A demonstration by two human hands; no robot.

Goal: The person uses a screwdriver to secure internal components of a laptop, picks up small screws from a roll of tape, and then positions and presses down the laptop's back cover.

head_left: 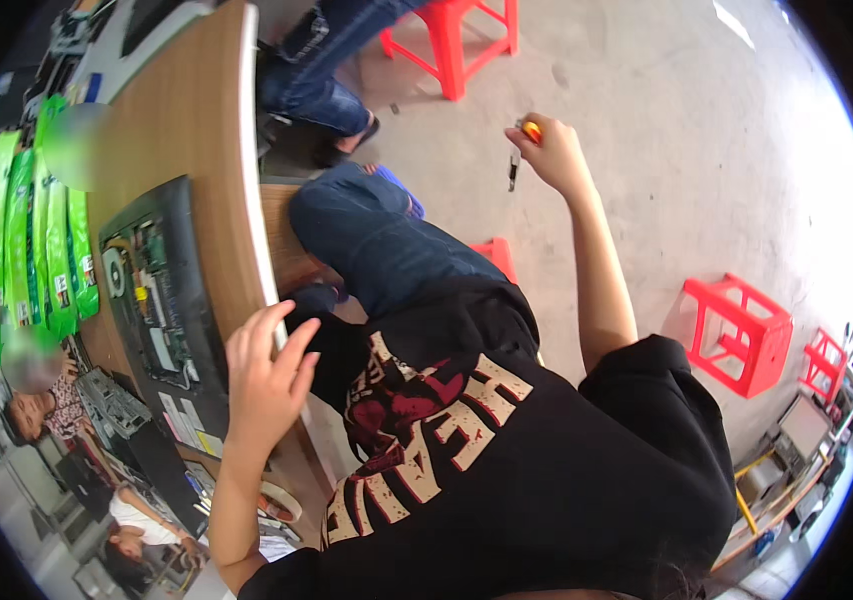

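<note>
My right hand (555,160) is raised over the floor, away from the table. Its fingers are closed around the orange and yellow handle of a screwdriver (531,131); a dark, thin piece shows just below the hand, and I cannot tell if it is the shaft. My left hand (269,380) hovers by the table's edge, its fingers apart and nothing in them. Beyond it, on the wooden table (182,90), lies an opened laptop (162,285) with its green circuit board, round fan and inner parts exposed.
Several green packages (37,230) lie on the table past the laptop. A roll of tape (280,502) is near my left forearm. Red plastic stools (742,335) stand on the floor. Another person's jeans-clad legs (322,75) are beside the table; two other people are across it.
</note>
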